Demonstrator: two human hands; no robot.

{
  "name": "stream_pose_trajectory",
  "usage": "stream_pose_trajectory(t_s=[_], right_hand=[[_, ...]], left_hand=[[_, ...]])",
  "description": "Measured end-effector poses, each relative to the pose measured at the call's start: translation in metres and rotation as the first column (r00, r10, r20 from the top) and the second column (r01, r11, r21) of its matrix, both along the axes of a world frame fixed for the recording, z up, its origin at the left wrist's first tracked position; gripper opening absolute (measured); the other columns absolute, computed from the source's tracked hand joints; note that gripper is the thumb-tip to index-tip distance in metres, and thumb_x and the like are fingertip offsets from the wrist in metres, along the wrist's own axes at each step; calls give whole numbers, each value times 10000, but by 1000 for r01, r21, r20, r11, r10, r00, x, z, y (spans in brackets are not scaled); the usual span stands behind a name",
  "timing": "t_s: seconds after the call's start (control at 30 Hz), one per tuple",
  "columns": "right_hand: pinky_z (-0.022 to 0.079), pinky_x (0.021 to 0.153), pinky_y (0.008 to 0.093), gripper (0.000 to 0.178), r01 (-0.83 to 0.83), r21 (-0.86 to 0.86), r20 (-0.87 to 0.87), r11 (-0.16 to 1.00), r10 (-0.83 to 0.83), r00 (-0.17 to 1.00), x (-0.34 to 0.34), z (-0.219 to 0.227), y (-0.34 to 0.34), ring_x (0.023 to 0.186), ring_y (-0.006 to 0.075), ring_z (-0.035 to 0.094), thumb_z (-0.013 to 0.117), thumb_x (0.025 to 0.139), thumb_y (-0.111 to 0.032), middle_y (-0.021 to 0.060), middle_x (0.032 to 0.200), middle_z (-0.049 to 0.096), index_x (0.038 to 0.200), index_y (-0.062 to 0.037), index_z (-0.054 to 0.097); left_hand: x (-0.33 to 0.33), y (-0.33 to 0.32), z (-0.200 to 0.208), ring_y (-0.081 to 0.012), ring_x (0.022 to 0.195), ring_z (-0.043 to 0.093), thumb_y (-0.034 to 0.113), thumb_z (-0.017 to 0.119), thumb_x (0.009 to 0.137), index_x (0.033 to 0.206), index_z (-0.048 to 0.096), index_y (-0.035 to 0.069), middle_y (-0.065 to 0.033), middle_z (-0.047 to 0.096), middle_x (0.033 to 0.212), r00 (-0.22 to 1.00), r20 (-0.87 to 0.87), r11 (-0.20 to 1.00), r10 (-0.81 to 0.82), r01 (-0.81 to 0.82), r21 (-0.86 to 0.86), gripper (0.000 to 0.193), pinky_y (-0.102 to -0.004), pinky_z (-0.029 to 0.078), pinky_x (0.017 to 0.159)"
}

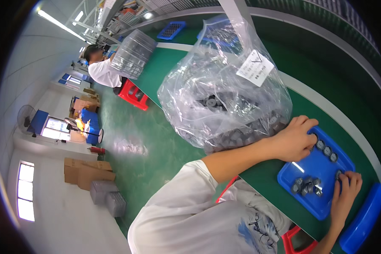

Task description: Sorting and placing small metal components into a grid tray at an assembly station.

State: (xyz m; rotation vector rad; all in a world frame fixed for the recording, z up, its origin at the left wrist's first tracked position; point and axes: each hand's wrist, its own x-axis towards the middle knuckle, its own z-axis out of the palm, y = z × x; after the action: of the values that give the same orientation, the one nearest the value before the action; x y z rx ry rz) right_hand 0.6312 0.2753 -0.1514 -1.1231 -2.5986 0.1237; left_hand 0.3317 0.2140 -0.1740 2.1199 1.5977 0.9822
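Note:
A blue plastic tray [298,203] lies on the green worktable. My left hand [295,139] reaches over its far-left edge, fingers curled onto a small round dark part that is mostly covered. Beside those fingers, several round grey-black parts [327,151] form a row along the tray's far side. Close to the right rim, my right hand [347,191] has its fingertips on another round dark part [338,174]. A loose pile of similar parts [307,186] sits in the nearer left portion of the tray.
A large clear plastic bag [224,97] full of dark parts, with a white label [255,67], stands left of the tray. Another blue tray [364,220] lies at the right edge. Stacked clear trays [133,54] and a seated person [103,70] are farther left. A red stool [133,95] stands nearby.

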Motion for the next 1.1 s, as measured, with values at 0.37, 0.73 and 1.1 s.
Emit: stream_pose_trajectory(t_s=[0.37, 0.73, 1.1], right_hand=[[448, 980, 453, 182, -111, 64, -159, 992, 120, 980, -25, 0, 6, 1152, 361, 513, 746, 798, -33, 107, 1116, 587, 971, -54, 695], [463, 942, 416, 183, -194, 91, -142, 977, 205, 968, -15, 3, 23, 1100, 313, 538, 771, 767, -19, 73, 1044, 598, 937, -58, 717], [475, 914, 389, 128, -254, 68, -98, 965, 260, 961, -29, 6, 36, 1037, 275, 556, 758, 803, -58, 68, 981, 602, 927, -43, 732]], left_hand=[[-19, -2, 18, -412, 1306, 461, 87, 771, 777, 877, 649, 73, -199, 491, 1483, 992, -127, 994, 11, -25, -110, 159, -463, 423, 1058], [-9, -5, 25, -452, 1347, 412, 127, 758, 815, 899, 629, 80, -208, 465, 1486, 996, -88, 981, 22, -39, -189, 162, -525, 407, 1080], [-10, -5, 24, -452, 1337, 424, 129, 756, 814, 899, 629, 79, -208, 475, 1477, 992, -119, 983, 31, -52, -174, 161, -521, 414, 1076]])
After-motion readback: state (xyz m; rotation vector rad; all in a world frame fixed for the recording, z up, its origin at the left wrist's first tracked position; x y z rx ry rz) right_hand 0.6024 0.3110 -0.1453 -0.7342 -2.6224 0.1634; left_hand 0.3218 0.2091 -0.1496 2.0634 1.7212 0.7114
